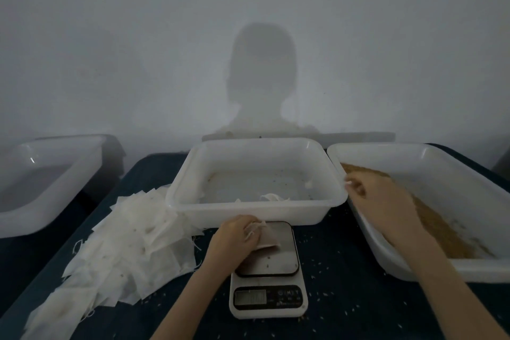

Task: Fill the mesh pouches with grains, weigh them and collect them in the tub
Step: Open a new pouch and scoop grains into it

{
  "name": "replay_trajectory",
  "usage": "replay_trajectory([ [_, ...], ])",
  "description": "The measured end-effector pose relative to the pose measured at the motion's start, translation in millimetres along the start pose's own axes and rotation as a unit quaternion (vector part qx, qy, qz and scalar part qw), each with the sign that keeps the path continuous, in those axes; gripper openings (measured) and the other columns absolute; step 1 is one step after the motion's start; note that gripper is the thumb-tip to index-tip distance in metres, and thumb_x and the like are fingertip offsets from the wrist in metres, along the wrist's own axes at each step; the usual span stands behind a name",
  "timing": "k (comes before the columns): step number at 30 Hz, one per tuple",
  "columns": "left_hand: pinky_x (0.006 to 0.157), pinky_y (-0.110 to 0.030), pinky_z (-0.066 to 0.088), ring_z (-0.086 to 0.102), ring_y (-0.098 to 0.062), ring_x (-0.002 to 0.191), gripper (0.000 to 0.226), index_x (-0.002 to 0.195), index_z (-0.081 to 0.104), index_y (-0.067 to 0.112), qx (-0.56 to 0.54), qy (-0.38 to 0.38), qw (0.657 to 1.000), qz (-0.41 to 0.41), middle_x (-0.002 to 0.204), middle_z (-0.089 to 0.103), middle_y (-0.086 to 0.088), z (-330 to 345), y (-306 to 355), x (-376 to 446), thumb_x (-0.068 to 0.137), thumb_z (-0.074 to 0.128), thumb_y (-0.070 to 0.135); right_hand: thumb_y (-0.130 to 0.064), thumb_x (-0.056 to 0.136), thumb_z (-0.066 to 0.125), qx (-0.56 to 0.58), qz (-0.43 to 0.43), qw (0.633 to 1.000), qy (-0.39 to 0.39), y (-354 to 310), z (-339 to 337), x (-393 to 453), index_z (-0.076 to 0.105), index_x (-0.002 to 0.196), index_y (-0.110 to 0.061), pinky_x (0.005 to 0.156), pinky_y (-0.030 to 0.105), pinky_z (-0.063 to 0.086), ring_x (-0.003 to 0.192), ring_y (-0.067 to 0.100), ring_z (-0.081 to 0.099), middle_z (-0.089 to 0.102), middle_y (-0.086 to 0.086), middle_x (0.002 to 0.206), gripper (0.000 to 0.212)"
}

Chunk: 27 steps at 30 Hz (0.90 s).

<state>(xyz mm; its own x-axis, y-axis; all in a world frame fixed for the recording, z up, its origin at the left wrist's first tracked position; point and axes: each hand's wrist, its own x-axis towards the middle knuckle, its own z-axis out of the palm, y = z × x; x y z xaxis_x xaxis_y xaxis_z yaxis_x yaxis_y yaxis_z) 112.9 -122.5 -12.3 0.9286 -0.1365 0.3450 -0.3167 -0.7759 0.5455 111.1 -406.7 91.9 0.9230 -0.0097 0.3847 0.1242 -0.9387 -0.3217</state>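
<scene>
A filled mesh pouch [267, 237] lies on the steel platform of the kitchen scale [271, 299] at the centre front. My left hand [234, 234] grips the pouch at its drawstring end. My right hand [380, 199] hovers over the left edge of the white grain tray [452, 270], fingers loosely curled, with something small and pale at the fingertips; brown grain [438, 232] lies in that tray. Behind the scale stands the white tub [254, 208], holding a scrap of mesh [271, 197] near its front wall.
A pile of several flat empty mesh pouches [121, 246] spreads over the dark blue table at the left. Another white tub [41, 174] sits at the far left. Loose grains [331, 279] speckle the table around the scale. A pale wall rises behind.
</scene>
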Motion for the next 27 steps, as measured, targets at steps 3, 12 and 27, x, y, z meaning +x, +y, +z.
replay_trajectory([
  [3,0.087,-0.010,0.043,0.053,0.009,0.099,0.033,0.118,0.057,0.031,-0.068,0.009,0.997,-0.033,0.108,0.058,0.024,-10.3,-8.3,-11.2,0.086,0.064,0.035,-0.031,0.094,0.053,0.102,-0.079,0.991,-0.021,-43.9,27.8,-21.0,0.065,0.092,-0.030,0.048,0.016,0.042,0.052,0.001,0.052,0.056,-0.014,0.062,0.012],
  [12,0.076,-0.010,0.047,0.062,0.002,0.090,0.020,0.098,0.063,0.025,-0.273,0.151,0.941,-0.134,0.093,0.068,0.014,-19.0,-34.7,-38.6,0.098,0.046,0.014,-0.018,0.092,0.060,0.279,0.040,0.958,0.062,-24.9,131.2,-47.5,0.065,0.076,-0.029,0.041,0.015,0.035,0.046,0.007,0.052,0.054,-0.009,0.051,0.019],
  [27,0.061,-0.010,0.041,0.058,0.002,0.069,0.028,0.079,0.064,0.021,-0.163,0.180,0.946,-0.213,0.071,0.064,0.005,-5.9,-50.8,-42.0,0.098,0.046,0.012,-0.013,0.094,0.055,0.380,0.115,0.917,0.045,-4.3,148.8,-42.9,0.065,0.075,-0.030,0.045,0.018,0.038,0.045,0.005,0.047,0.058,-0.005,0.056,0.027],
])
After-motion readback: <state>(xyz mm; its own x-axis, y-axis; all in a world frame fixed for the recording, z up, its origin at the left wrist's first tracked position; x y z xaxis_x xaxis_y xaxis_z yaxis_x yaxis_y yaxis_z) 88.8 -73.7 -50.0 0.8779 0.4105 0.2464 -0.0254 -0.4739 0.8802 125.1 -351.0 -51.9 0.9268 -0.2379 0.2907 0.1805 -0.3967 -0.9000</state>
